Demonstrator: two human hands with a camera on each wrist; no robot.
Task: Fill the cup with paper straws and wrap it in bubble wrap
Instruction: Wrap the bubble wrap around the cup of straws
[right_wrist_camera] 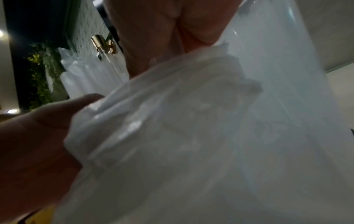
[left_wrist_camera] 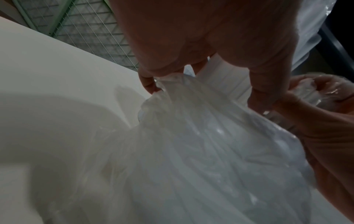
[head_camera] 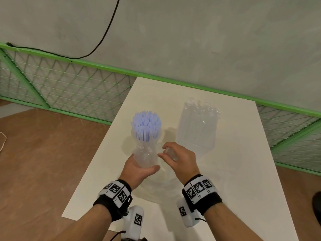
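A clear cup of pale blue paper straws [head_camera: 146,125] stands on the white table [head_camera: 239,171]. Bubble wrap [head_camera: 145,154] is gathered around its lower part. My left hand [head_camera: 144,165] grips the wrapped cup from the near left, thumb across the front. In the left wrist view its fingers [left_wrist_camera: 148,84] and thumb curl round the bubble wrap [left_wrist_camera: 201,144]. Just to the right, my right hand [head_camera: 164,151] pinches a loose bunch of the same wrap. The right wrist view is filled by bubble wrap [right_wrist_camera: 191,128], with the thumb [right_wrist_camera: 76,109] pressed on it.
A second bundle of clear air-cushion wrap [head_camera: 198,122] stands on the table behind and right of my right hand. A green wire-mesh fence [head_camera: 69,80] runs along the table's far and right edges. A black cable [head_camera: 104,32] hangs on the wall. Brown floor lies to the left.
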